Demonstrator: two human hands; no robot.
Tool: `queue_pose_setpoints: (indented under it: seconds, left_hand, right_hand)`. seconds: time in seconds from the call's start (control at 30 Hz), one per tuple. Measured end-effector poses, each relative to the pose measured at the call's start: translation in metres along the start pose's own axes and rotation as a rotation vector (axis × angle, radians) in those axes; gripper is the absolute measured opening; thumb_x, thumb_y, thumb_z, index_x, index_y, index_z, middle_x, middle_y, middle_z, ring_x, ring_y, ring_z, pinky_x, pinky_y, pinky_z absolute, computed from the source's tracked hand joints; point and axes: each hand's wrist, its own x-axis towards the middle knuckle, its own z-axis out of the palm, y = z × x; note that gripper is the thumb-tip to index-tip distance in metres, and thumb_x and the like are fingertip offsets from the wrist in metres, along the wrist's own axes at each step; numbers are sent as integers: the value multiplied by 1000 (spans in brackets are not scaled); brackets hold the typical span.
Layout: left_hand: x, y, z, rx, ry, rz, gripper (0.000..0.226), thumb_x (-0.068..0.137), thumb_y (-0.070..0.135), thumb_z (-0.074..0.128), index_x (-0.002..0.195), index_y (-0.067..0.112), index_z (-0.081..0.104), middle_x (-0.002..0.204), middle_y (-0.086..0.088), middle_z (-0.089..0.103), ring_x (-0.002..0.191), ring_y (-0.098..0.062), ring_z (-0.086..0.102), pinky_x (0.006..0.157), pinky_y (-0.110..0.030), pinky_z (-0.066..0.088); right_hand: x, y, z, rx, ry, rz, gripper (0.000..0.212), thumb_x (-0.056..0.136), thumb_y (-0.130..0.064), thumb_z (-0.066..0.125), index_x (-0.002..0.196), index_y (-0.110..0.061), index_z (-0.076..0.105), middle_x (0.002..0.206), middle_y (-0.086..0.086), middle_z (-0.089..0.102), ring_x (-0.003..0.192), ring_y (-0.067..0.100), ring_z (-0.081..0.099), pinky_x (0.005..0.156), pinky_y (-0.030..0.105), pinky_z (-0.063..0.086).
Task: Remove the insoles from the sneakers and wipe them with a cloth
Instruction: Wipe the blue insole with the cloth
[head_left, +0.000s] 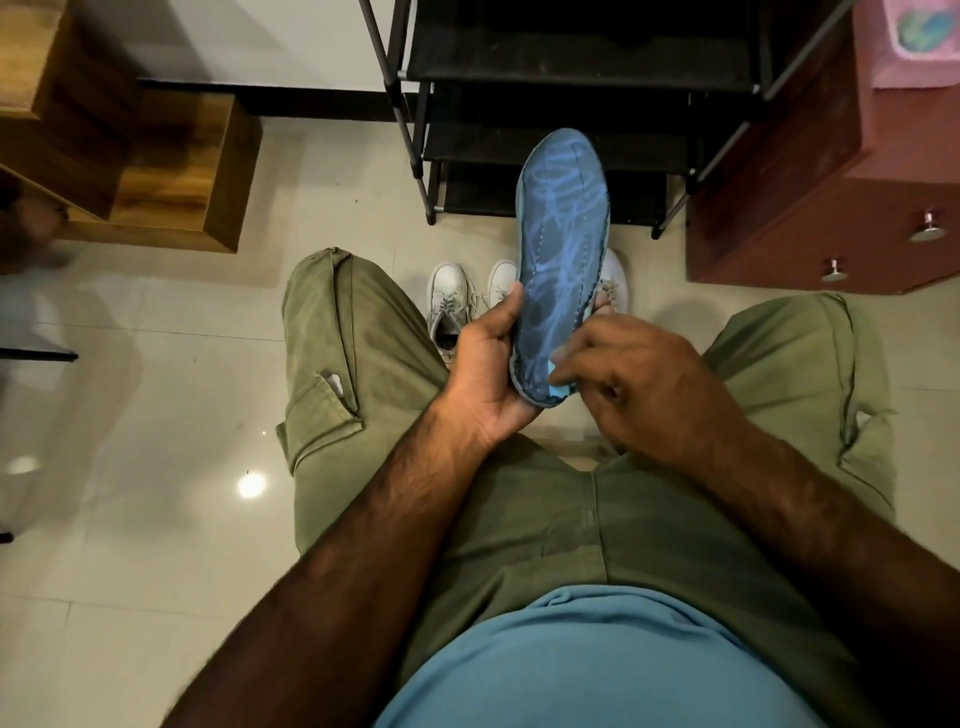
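Seated w/ knees apart, a person held a blue insole (563, 249) toe-up over the floor, printed face toward the head cam. The left hand (483, 369) clamped its heel end from the side, thumb on the edge, fingers behind, bracing it for wiping. The right hand (644, 379), fingers curled, pinched what looked like a pale blue cloth (563, 387) against the heel; most of it was hidden. White sneakers (449, 306) sat on the tiles below, near the black shoe rack (571, 67), within reach.

Left hand (485, 366) grips the blue patterned insole (563, 234) by its left edge; right hand (641, 379) pinches a light-blue cloth (562, 387) at its heel.
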Motion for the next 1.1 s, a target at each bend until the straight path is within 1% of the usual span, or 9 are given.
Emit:
queue_pose_setpoints:
  seconds: [0.13, 0.23, 0.3, 0.47, 0.63, 0.77, 0.87, 0.93, 1.1]
  left_hand:
    - [3, 0, 0, 5, -4, 44, 60, 98, 35, 53, 149, 2, 48, 151, -19, 51, 128, -30, 54, 116, -41, 40]
    - [2, -1, -2, 4, 1, 5, 53, 104, 38, 47, 140, 0, 55, 137, -22, 61, 124, -32, 60, 112, -42, 44]
    - [3, 0, -4, 8, -3, -10, 54, 106, 40, 45, 141, 0, 55, 140, -22, 59, 130, -33, 57, 113, -42, 44]
    - [4, 1, -1, -20, -29, 36, 56, 101, 36, 51, 146, 2, 51, 139, -20, 60, 119, -30, 63, 108, -41, 48]
    - [4, 1, -4, -18, -13, -16, 58, 107, 42, 41, 146, -1, 49, 149, -25, 52, 142, -34, 48, 116, -45, 41]
    - [5, 1, -1, -27, -32, 42, 52, 106, 38, 43, 137, -1, 57, 133, -24, 65, 119, -33, 67, 102, -42, 55]
    - [5, 1, -4, -27, -44, -17, 59, 107, 42, 44, 144, -2, 51, 147, -28, 52, 140, -37, 49, 119, -46, 39]
    - [6, 0, -5, -22, -45, -28, 61, 107, 43, 45, 148, -2, 48, 152, -28, 47, 146, -38, 42, 122, -48, 33]
    - [8, 1, -6, -67, -56, 2, 64, 107, 43, 43, 154, -1, 39, 158, -26, 40, 149, -34, 37, 124, -46, 29]
  right_hand:
    - [8, 15, -5, -9, 156, 133, 20, 81, 2, 73, 94, -11, 79, 96, 6, 70, 91, 25, 68, 78, 43, 59]
    - [3, -1, 1, -20, 74, 45, 20, 81, 2, 75, 94, -12, 78, 93, 5, 69, 88, 24, 67, 77, 37, 59]
    - [1, -4, 1, -26, 5, -14, 19, 82, 1, 75, 95, -12, 78, 93, 4, 68, 88, 23, 67, 74, 40, 59]
    - [11, 14, -9, -37, 129, 78, 19, 81, 0, 70, 94, -11, 79, 96, 6, 70, 90, 26, 67, 73, 45, 59]
    - [3, 5, -4, -23, -40, -55, 18, 82, 0, 74, 94, -12, 78, 93, 6, 68, 88, 25, 67, 71, 45, 59]
    - [9, 13, -6, -34, 114, 46, 18, 81, 2, 73, 93, -11, 78, 94, 7, 69, 89, 28, 67, 75, 45, 59]
    - [2, -4, 1, -23, 29, -35, 18, 81, 0, 72, 94, -11, 77, 92, 6, 67, 87, 24, 65, 73, 41, 58]
    - [-2, -5, 0, -17, -13, -58, 19, 81, 0, 71, 95, -12, 77, 94, 6, 68, 88, 24, 66, 74, 40, 59]
    - [4, 4, -2, -41, 102, 39, 21, 79, 3, 75, 95, -11, 78, 95, 7, 69, 90, 26, 67, 80, 42, 59]
